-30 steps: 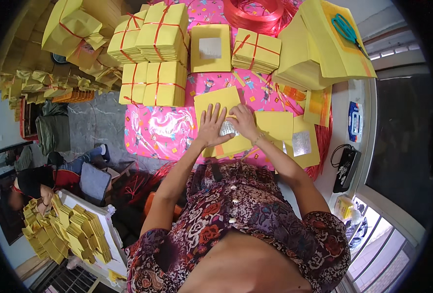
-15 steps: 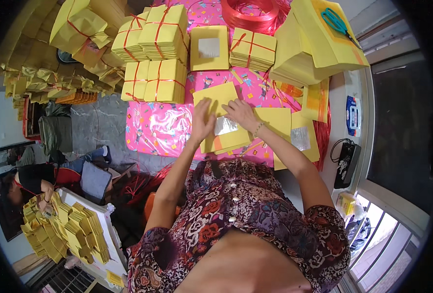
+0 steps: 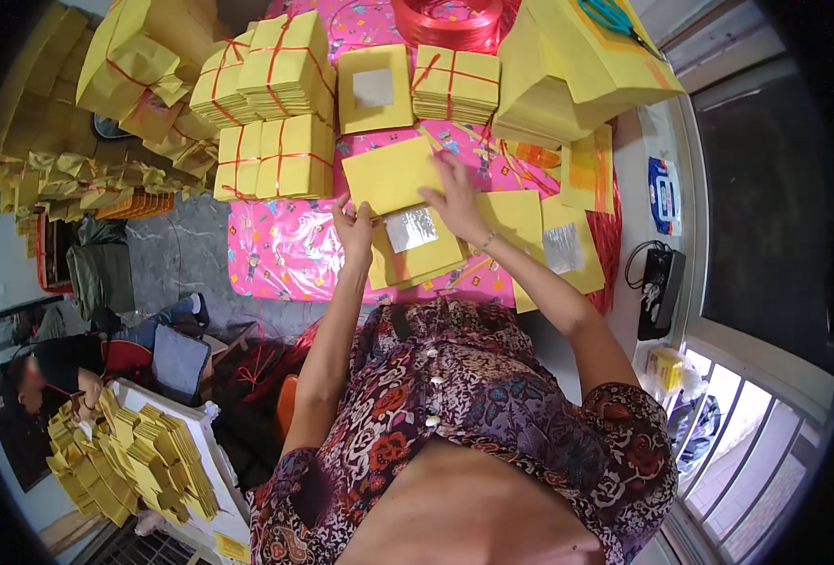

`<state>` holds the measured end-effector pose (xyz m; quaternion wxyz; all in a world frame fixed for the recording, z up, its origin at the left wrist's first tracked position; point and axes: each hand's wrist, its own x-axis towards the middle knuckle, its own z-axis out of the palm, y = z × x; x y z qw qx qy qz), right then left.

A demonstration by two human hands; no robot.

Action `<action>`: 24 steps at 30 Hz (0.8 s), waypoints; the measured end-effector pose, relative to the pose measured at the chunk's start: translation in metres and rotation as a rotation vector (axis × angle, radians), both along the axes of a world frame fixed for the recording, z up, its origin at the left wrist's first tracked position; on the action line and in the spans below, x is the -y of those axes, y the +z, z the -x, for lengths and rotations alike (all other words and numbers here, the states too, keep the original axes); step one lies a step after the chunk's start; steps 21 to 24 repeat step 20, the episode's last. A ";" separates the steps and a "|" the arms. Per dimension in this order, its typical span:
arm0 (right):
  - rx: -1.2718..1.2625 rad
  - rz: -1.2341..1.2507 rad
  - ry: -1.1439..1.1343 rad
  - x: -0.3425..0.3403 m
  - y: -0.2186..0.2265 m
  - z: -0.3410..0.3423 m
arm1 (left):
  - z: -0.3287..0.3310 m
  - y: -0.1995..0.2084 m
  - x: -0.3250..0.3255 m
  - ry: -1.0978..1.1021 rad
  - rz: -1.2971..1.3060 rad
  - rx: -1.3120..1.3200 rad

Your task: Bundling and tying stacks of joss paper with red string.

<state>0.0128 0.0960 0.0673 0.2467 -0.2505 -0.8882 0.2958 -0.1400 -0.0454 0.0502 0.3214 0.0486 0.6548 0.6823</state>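
Observation:
In front of me is a folded yellow paper sheet (image 3: 391,174), tilted over a stack of yellow sheets with a silver foil square (image 3: 410,229). My left hand (image 3: 353,231) has the folded sheet's lower left corner between thumb and fingers. At its right edge is my right hand (image 3: 457,202), fingers apart and slightly smeared; whether they touch the paper is hard to see. More yellow paper (image 3: 519,226) lies under my right forearm, beside another foil-marked sheet (image 3: 562,247).
Tied yellow paper bundles (image 3: 295,155) stand at the table's back left, another bundle (image 3: 457,85) further right. A tall yellow paper stack (image 3: 568,85) holds teal scissors (image 3: 615,21). Red ribbon (image 3: 450,24) lies behind. At lower left, a person (image 3: 78,367) handles yellow paper at a white table.
My hands have come off the flat stack, the left to the folded sheet's lower left corner, the right to its right edge. That sheet now sits turned and lifted. The view has shifted slightly.

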 end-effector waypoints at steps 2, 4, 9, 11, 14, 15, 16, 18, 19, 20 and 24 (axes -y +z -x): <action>-0.144 0.285 -0.283 -0.006 -0.002 -0.011 | -0.012 0.009 -0.003 -0.025 -0.060 0.007; -0.173 0.698 -0.285 -0.020 -0.018 -0.036 | -0.037 0.028 -0.014 -0.101 -0.119 -0.023; -0.228 0.957 -0.285 -0.030 -0.002 -0.099 | -0.076 0.029 -0.006 -0.317 -0.113 -0.066; -0.204 0.895 -0.358 -0.029 0.003 -0.123 | -0.080 0.008 0.012 -0.361 0.027 -0.304; -0.190 0.898 -0.449 -0.031 -0.017 -0.167 | -0.089 0.008 0.035 -0.460 0.223 -0.650; -0.169 0.921 -0.460 -0.029 -0.023 -0.178 | -0.092 0.012 0.040 -0.504 0.273 -0.793; -0.148 0.945 -0.471 -0.028 -0.030 -0.186 | -0.095 0.016 0.043 -0.546 0.324 -0.937; -0.113 0.924 -0.481 -0.026 -0.039 -0.192 | -0.097 0.017 0.049 -0.576 0.357 -0.927; -0.081 0.901 -0.493 -0.025 -0.044 -0.196 | -0.099 0.018 0.052 -0.620 0.406 -0.956; -0.038 0.890 -0.497 -0.023 -0.045 -0.197 | -0.100 0.021 0.053 -0.663 0.456 -0.984; -0.038 0.890 -0.497 -0.023 -0.045 -0.197 | -0.100 0.021 0.053 -0.663 0.456 -0.984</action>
